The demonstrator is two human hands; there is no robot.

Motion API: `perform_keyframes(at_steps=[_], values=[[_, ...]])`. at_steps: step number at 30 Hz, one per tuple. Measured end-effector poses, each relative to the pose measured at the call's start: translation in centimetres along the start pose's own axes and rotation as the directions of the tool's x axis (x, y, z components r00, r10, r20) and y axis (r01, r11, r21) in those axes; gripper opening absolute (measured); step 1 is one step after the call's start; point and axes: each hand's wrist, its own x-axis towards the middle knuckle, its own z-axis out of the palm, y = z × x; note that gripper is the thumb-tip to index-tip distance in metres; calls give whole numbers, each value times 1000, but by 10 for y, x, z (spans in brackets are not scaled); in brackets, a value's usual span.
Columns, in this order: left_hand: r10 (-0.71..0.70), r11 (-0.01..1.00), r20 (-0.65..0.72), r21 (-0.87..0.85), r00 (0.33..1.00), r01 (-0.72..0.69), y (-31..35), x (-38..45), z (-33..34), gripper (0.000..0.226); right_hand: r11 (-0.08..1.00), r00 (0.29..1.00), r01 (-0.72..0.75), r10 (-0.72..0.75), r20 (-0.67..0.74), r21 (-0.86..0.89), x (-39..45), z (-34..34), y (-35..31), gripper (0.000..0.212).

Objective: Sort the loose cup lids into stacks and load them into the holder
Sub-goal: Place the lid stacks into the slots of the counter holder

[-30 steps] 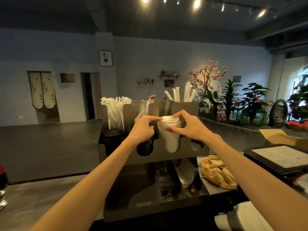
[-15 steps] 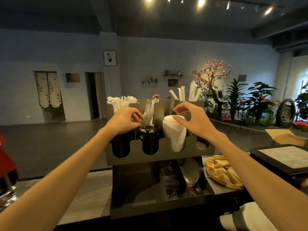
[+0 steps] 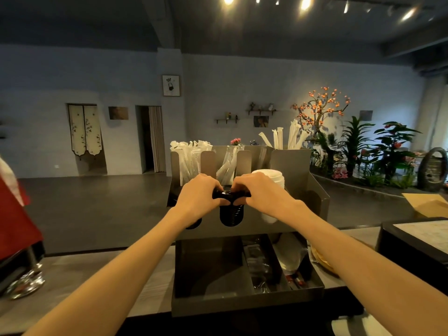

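I observe the stack of black lids (image 3: 230, 214) seated in the middle slot of the grey metal holder (image 3: 252, 227), its lower ribbed part showing through the rounded cut-out in the front panel. My left hand (image 3: 197, 202) and right hand (image 3: 263, 194) both sit on the top of that stack, fingers curled down and pinching the uppermost black lid from either side, the fingertips nearly meeting over it. Just to the right, in the next slot, stands the stack of white lids (image 3: 271, 177), rising above the front panel; my right hand partly covers it, and I cannot tell whether the hand touches it. The slot to the left holds something dark, mostly hidden behind my left wrist, and I cannot identify it. Behind the lid slots, upright compartments carry paper-wrapped straws (image 3: 191, 157) on the left and a looser bundle of wrapped straws (image 3: 287, 138) on the right, leaning outward. Below the lid row, the holder's open tray (image 3: 242, 294) contains small packets in its right-hand divisions. The holder stands on a counter (image 3: 101, 280). A tan cloth (image 3: 321, 259) lies just beside the tray's right wall, and a dark flat device (image 3: 417, 241) sits farther right.
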Motion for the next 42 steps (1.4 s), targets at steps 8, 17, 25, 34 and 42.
perform_keyframes(at_steps=[8, 17, 25, 34, 42], values=[[-44, 999, -43, -28, 998, 43, 3, -5, 7, 41, 1000, 1000, 9, -9, -5, 30, -6, 0, 4, 25], [-93, 994, 155, -47, 984, 101, -50, -6, -76, 45, 982, 988, 121, -104, -117, 143, 9, -15, -16, 29], [-142, 982, 271, -81, 952, 170, -75, -16, -63, 60, 989, 996, 86, -89, 19, 116, 38, 7, -53, 39], [-150, 971, 302, -132, 941, 198, -80, -4, -51, 61, 991, 998, 39, -32, -61, 124, 45, 30, -53, 23], [-111, 969, 378, -164, 919, 184, -87, 1, -56, 55, 985, 991, 63, -42, -128, 162, 45, 40, -57, 19]])
